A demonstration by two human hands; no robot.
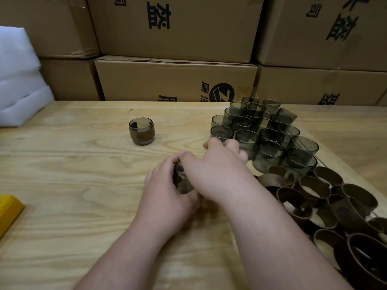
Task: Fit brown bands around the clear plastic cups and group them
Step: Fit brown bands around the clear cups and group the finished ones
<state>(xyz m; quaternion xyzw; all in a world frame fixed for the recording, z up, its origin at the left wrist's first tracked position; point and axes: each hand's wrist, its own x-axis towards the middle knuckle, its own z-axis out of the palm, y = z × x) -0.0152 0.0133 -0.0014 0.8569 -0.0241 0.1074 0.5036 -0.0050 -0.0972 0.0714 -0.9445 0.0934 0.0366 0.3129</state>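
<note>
My left hand [167, 193] is closed around a smoky clear cup [182, 181] wearing a brown band, held just above the wooden table [73, 174]. My right hand [222, 164] lies over the cup's right side, its fingers curled and reaching toward the bare cups; whether it grips the cup is hidden. One banded cup [141, 131] stands alone farther back on the table. Several bare clear cups [266, 132] are clustered at the right. Several loose brown bands [326, 206] lie piled at the near right.
Stacked cardboard boxes [176, 78] wall off the table's far edge. White foam sheets [18, 80] sit at the far left. A yellow box [8, 212] pokes in at the left edge.
</note>
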